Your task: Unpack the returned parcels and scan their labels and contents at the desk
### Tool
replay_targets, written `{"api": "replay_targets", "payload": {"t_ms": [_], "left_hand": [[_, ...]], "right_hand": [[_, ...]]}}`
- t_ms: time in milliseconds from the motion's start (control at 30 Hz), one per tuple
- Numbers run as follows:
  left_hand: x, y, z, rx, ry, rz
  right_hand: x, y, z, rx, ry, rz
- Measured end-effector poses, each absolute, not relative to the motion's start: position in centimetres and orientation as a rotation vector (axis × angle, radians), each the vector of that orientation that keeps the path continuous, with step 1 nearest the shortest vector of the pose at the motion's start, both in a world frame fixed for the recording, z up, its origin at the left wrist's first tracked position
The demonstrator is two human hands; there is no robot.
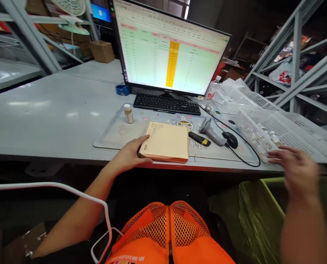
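A flat pale-yellow cardboard box (167, 141) lies at the desk's front edge, partly on the patterned mat. My left hand (132, 153) grips its left side, fingers on the upper left edge and thumb along the near side. To the right, my right hand (298, 165) is blurred at the near end of a white perforated basket (251, 128). Whether its fingers hold anything cannot be made out. Small white-capped bottles (275, 138) are in the basket close to those fingers. A small bottle with a white cap (128, 113) stands upright on the mat behind the box.
Right of the box lie a black-and-yellow box cutter (199, 139), a grey barcode scanner (211, 132) and a black mouse (230, 140). Behind are a keyboard (166, 104), a monitor (171, 47) and blue tape (122, 90). A yellow-green lined bin (251, 212) stands below right.
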State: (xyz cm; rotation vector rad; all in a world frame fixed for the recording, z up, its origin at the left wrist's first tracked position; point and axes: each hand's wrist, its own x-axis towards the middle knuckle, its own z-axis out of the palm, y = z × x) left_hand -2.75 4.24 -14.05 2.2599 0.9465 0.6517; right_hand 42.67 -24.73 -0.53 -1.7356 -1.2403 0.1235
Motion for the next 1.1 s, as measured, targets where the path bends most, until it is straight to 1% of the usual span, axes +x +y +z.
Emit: {"api": "replay_targets", "payload": {"t_ms": [67,167,233,300,433,600,700,733,767,833,900,967,1000,1033,1100], "left_hand": [[-2.8,3.2,-14.5,2.26,0.917,0.734],[-2.9,1.8,-15.2,2.292,0.872,0.902],[-2.8,0.9,-15.4,2.345,0.819,1.066],[-2.5,0.1,-15.4,2.38,0.763,1.244],[-1.7,-0.6,-15.0,2.36,0.692,1.523],[-1.1,-0.5,-14.7,2.323,0.641,1.63],[-0.9,-0.2,-14.6,2.318,0.626,1.653],[-0.8,-0.2,-14.6,2.318,0.604,1.658],[-0.5,-0.2,-14.5,2.319,0.568,1.658],[0.5,-0.4,-14.1,2.329,0.436,1.65],[1.9,-0.7,-13.6,2.344,0.228,1.621],[3.3,-1.0,-12.8,2.344,0.033,1.572],[3.8,-0.9,-12.3,2.34,-0.037,1.545],[4.0,-0.6,-11.8,2.337,-0.077,1.518],[3.9,0.7,-10.7,2.349,-0.019,1.497]], "right_hand": [[44.3,-19.9,-3.3,-2.014,-1.086,0.1],[44.8,-11.7,-6.8,-2.302,-1.265,0.119],[44.2,-7.7,-8.1,-2.478,-1.404,0.12],[43.1,-5.2,-8.7,-2.596,-1.497,0.119],[42.0,-3.7,-9.0,-2.647,-1.572,0.047],[44.1,-4.2,-8.8,-2.537,-1.512,0.067],[44.7,-6.2,-7.2,-2.237,-1.367,0.035],[44.2,-7.1,-6.5,-2.09,-1.33,0.093],[43.4,-8.1,-5.9,-1.932,-1.313,0.22],[41.0,-10.2,-5.0,-1.64,-1.323,0.631],[38.5,-12.3,-4.6,-1.458,-1.343,1.015],[37.1,-14.6,-4.4,-1.421,-1.297,1.165],[37.1,-15.9,-4.3,-1.447,-1.228,1.143],[37.5,-17.6,-4.0,-1.491,-1.135,1.047],[39.4,-21.9,-3.1,-1.639,-1.035,0.65]]}}
